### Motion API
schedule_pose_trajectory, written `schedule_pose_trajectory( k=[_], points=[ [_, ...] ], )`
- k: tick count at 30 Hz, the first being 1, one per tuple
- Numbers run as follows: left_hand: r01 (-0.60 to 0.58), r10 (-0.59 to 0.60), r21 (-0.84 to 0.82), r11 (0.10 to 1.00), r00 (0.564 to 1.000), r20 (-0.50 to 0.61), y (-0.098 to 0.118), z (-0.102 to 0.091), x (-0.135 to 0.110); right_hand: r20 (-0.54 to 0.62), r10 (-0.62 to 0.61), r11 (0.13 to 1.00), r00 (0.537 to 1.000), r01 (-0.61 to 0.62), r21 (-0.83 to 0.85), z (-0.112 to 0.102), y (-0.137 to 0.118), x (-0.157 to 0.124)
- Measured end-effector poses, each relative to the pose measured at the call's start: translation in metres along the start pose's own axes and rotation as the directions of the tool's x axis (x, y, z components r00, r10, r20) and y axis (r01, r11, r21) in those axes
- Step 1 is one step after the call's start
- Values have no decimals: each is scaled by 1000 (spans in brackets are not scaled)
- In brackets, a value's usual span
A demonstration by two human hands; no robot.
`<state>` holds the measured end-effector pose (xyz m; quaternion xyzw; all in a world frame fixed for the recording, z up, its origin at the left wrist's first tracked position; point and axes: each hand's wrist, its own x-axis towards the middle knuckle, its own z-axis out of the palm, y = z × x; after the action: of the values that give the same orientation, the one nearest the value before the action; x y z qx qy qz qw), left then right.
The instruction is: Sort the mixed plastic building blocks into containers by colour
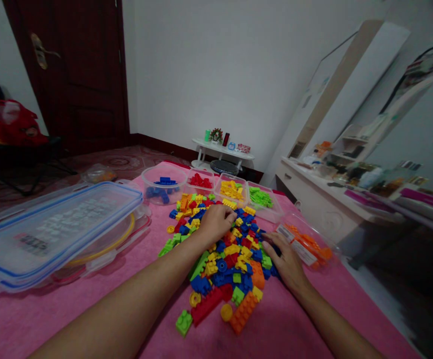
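Broad pink cloth (343, 289), and across it a heap of multicoloured studded plastic bricks (231, 259)! Picking through looks like the step. Right hand (285, 257) loosely open at its edge; left hand (218, 219) curled above, catch unclear. Next calls for one clean pinch.

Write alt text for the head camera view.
A bare left hand reaches over a heap of multicoloured plastic building bricks on pink cloth; the right hand is at its edge. Nearby, clear plastic containers hold bricks sorted by colour.
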<state>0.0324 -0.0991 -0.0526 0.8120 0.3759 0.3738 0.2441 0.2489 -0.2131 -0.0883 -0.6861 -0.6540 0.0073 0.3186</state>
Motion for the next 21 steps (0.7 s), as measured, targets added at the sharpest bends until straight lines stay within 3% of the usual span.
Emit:
schedule_pose_trajectory(
  k=[3,6,10,13,17,21],
  points=[
    [10,-10,7,1000,1000,2,1,0,0,-39,109,994,993,-108,31,6,-9,0],
    [17,-17,9,1000,1000,11,1,0,0,-68,251,950,966,-233,208,13,-16,4],
    [12,-12,4,1000,1000,14,1,0,1,-110,385,808,916,-277,521,23,-32,16],
    [20,-20,-13,1000,1000,0,-1,-2,4,-68,467,658,882,-295,693,30,-53,29],
    [-9,6,-52,999,999,-44,-3,-12,10,1,429,534,903,-254,806,39,-89,51],
    [6,-21,-120,993,992,-124,-7,-30,18,6,275,567,961,-167,807,52,-128,67]
  ],
)
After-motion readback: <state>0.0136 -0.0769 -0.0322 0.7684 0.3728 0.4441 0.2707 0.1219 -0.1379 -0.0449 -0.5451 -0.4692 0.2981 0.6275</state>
